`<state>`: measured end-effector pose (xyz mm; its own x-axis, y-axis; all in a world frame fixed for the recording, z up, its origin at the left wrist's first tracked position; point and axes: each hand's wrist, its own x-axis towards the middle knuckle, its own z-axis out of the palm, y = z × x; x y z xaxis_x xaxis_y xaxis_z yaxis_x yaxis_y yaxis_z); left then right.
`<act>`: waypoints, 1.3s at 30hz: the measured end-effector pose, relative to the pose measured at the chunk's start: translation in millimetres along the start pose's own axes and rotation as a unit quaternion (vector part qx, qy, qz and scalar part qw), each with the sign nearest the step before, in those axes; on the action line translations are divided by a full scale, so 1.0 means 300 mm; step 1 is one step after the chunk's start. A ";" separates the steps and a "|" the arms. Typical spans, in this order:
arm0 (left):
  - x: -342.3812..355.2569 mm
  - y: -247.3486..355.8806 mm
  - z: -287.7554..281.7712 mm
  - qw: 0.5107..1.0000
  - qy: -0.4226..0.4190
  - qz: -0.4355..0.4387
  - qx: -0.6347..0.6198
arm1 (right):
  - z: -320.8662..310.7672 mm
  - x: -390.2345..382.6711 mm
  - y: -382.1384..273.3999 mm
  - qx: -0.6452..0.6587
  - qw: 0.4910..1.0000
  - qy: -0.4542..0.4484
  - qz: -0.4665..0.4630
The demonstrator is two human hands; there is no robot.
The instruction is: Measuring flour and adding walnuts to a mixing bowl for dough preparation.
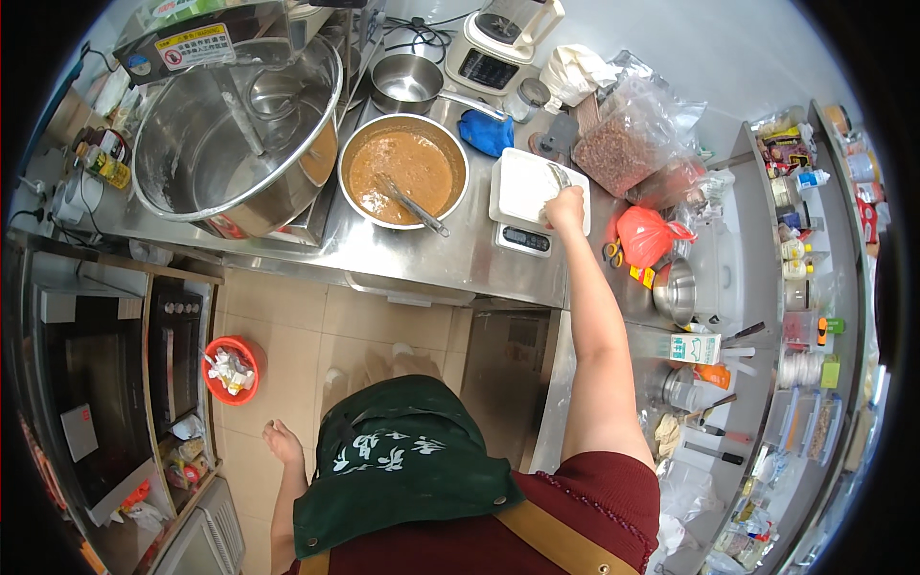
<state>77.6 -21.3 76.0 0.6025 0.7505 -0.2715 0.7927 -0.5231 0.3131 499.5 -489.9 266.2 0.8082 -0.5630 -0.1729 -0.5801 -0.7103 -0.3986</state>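
Observation:
My right hand (pixel 565 209) reaches out at the counter with its fingers closed round a short metal utensil, perhaps a spoon (pixel 559 175); its exact kind does not show. Under that hand is a white square container (pixel 522 187), resting on a kitchen scale (pixel 523 240). Whether anything white lies inside the container I cannot tell. My left hand (pixel 282 441) hangs low beside my green apron, fingers loosely apart and nothing in them. To the left of the scale stands a steel pot (pixel 467 171) of brown, lumpy batter, with a metal tool (pixel 412 203) leaning in it.
A large steel mixer bowl (pixel 216 144) fills the counter's left. Behind are a saucepan (pixel 405 84), a blender (pixel 489 57) and a blue cloth (pixel 486 132). Bags (pixel 628 144), a red bag (pixel 647 237) and scissors (pixel 613 253) lie rightward. An orange-red bin (pixel 257 356) stands on the floor.

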 end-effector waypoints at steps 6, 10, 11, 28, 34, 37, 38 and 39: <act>0.002 -0.006 -0.017 1.000 -0.008 -0.019 -0.009 | 0.005 -0.026 0.002 -0.080 0.992 0.084 -0.048; -0.006 -0.049 -0.016 1.000 0.004 -0.028 -0.005 | -0.022 -0.071 -0.016 -0.110 0.979 0.143 -0.091; -0.008 -0.054 -0.017 0.999 0.001 -0.037 0.002 | -0.024 -0.069 -0.013 -0.110 0.979 0.143 -0.091; 0.013 -0.046 0.006 0.999 -0.017 -0.034 -0.012 | -0.154 0.026 0.101 -0.043 0.965 0.233 -0.116; 0.001 -0.033 -0.008 0.998 -0.020 -0.051 -0.006 | -0.166 -0.006 0.077 -0.066 0.974 0.194 -0.093; -0.004 -0.060 0.004 0.999 -0.016 -0.050 -0.004 | -0.168 -0.026 0.074 -0.078 0.976 0.184 -0.090; -0.005 -0.073 0.010 0.999 -0.010 -0.044 -0.001 | -0.165 -0.029 0.075 -0.069 0.973 0.198 -0.102; -0.008 -0.074 0.010 0.999 -0.010 -0.044 -0.001 | -0.165 -0.031 0.078 -0.060 0.969 0.212 -0.113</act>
<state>58.9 -12.7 67.0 0.5322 0.7852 -0.3167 0.8426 -0.4545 0.2891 473.4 -522.3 302.9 0.8166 -0.4918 0.3022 -0.4211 -0.8656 -0.2708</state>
